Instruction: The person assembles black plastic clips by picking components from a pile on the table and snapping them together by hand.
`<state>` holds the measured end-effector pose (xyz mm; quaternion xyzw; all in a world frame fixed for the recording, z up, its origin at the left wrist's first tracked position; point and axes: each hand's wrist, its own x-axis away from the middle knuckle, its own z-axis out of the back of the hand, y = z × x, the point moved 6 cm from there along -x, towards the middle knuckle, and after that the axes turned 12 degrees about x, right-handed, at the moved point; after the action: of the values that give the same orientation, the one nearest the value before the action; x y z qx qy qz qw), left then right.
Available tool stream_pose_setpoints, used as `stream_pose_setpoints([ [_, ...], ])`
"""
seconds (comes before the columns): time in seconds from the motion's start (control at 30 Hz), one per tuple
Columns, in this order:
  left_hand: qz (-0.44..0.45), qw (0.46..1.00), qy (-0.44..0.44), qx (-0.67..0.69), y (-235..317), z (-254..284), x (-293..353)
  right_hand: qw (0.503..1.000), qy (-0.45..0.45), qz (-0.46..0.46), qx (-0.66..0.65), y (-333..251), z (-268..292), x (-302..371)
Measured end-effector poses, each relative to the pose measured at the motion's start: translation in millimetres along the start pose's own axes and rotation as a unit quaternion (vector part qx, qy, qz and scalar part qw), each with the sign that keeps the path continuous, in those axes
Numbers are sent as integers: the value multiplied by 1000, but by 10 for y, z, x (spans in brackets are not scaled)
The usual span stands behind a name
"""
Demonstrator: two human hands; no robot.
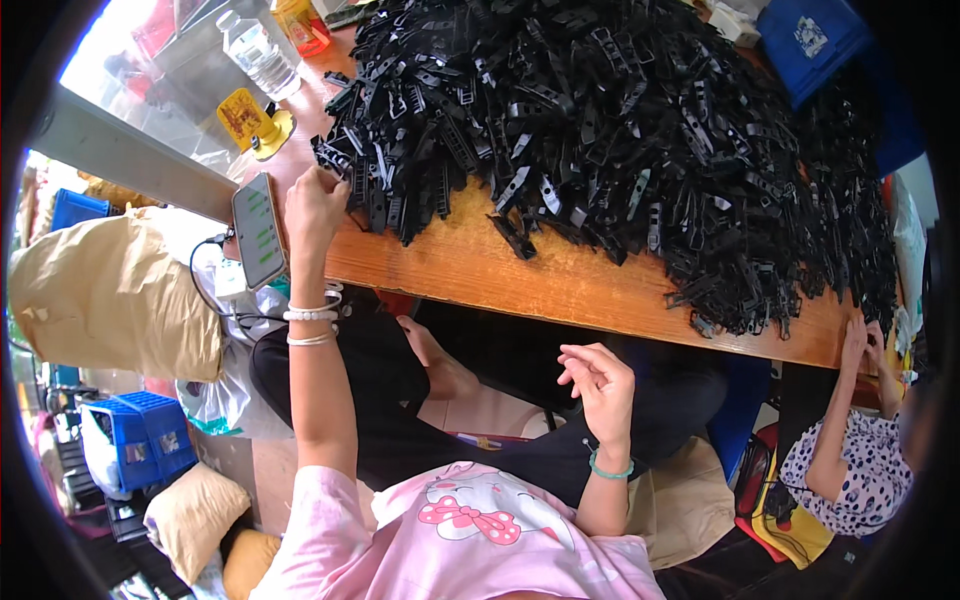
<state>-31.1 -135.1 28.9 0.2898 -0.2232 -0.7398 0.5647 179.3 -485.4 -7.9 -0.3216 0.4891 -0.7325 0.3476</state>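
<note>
A large heap of small black plastic parts [560, 110] covers much of the wooden table [430, 262]. At the heap's left edge is my left hand [314, 208], its fingers bent and pinched together. Whatever lies between those fingertips is hidden. Just left of that hand a phone [260, 231] leans, its screen lit with green bars and a cable plugged in. My right hand [604, 388] hovers over my lap, below the table's front edge. Its fingers are loosely curled and a little apart, with nothing in them. A few loose parts lie along the heap's front edge.
Behind the phone stand a yellow holder [262, 128], a clear bottle [258, 55] and an orange container [300, 25]. A blue bin [812, 45] sits at the back right. Another person's hands [862, 343] touch the table's right end. Sacks [120, 290] and a blue crate [140, 440] lie left.
</note>
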Motion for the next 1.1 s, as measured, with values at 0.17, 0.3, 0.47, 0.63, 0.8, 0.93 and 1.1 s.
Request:
stream_pose_setpoints([
  [0.17, -55, 995, 77, -8, -2, 50, 231, 998, 69, -3, -4, 47, 204, -5],
  [0.3, -41, 970, 189, 151, -178, 304, 394, 946, 302, 62, 103, -5, 607, -14],
  [0.47, -10, 824, 80, 561, 313, 54, 796, 834, 444, 92, 314, -54, 1045, -48],
  [0.63, 99, 670, -81, 731, 648, -406, 1189, 815, 336, 94, 463, -221, 814, -263],
  [0.8, 119, 729, -140, 660, 971, -603, 1458, 830, 253, 172, 467, -293, 489, -263],
  [0.93, 178, 729, -279, 600, 1086, -797, 1719, 868, 163, 161, 440, -377, 347, -305],
  [1.1, 211, 641, -350, 650, 1114, -930, 1909, 832, 99, 207, 506, -452, 353, -406],
])
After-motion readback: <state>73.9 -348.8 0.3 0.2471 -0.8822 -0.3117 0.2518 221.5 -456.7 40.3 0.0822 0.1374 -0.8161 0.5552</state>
